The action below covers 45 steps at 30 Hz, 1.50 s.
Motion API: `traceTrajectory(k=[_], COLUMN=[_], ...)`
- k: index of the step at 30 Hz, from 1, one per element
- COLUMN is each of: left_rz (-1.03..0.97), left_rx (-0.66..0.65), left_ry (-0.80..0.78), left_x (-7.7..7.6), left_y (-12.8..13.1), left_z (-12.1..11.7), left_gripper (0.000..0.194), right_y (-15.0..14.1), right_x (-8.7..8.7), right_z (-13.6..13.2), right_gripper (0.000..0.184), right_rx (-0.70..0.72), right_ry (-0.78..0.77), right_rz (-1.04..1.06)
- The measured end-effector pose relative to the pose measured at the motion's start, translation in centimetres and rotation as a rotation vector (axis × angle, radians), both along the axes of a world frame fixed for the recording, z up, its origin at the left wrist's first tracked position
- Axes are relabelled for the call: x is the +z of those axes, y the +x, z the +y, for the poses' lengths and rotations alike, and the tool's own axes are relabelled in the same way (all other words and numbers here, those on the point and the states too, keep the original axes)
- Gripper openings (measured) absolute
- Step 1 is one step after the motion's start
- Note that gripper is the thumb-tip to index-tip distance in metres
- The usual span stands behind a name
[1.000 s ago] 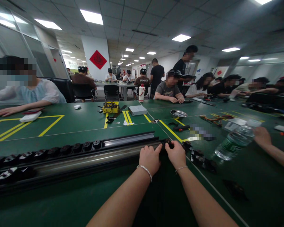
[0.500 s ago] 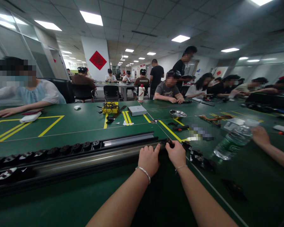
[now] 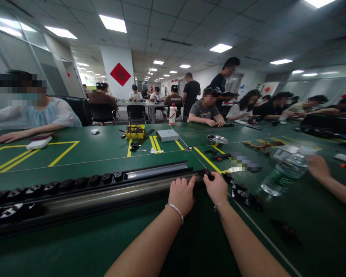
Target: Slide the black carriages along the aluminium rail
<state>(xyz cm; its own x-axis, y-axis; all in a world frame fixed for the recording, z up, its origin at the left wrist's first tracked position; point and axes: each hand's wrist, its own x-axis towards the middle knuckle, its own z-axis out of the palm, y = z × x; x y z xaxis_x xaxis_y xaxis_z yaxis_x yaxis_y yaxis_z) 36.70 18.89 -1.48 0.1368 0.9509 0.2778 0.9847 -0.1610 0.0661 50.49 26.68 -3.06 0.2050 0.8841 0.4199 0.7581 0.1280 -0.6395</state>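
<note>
The left hand (image 3: 181, 197) is resting its fingers on the near rail (image 3: 115, 194), close to the rail's right end; whether it is gripping cannot be told. The right hand (image 3: 217, 189) is pinching a small dark part (image 3: 208, 174) at that end. The near rail is lying on the green table (image 3: 75, 246), before a second rail (image 3: 158, 170).

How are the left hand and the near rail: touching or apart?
Touching. The head view shows the left hand laid over the near rail, fingers on its top, with no visible gap.
</note>
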Motion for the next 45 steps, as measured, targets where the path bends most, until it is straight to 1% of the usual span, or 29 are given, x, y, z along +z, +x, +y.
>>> traceTrajectory(k=[12, 19, 24, 33, 40, 45], left_rz=[0.012, 0.014, 0.013, 0.004, -0.007, 0.015], left_rx=[0.005, 0.003, 0.004, 0.004, 0.005, 0.006], left_ry=[-0.003, -0.008, 0.004, 0.006, 0.003, -0.034], left_x=[-0.02, 0.08, -0.11, -0.01, -0.07, 0.22], left_y=[-0.02, 0.04, 0.08, 0.13, 0.05, 0.07], left_z=[0.02, -0.05, 0.02, -0.01, 0.05, -0.07], left_gripper=[0.061, 0.061, 0.062, 0.061, 0.062, 0.065], right_y=[-0.05, 0.03, 0.14, 0.4, 0.5, 0.56], right_x=[0.24, 0.23, -0.09, -0.12, -0.07, 0.0], right_z=[-0.13, -0.16, 0.04, 0.22, 0.26, 0.22], right_gripper=[0.028, 0.027, 0.029, 0.03, 0.031, 0.031], right_rx=[-0.01, -0.011, -0.008, -0.031, -0.043, -0.035], right_ry=[-0.003, -0.007, 0.037, 0.005, 0.02, 0.01], right_rz=[0.018, 0.024, 0.031, 0.035, 0.054, 0.059])
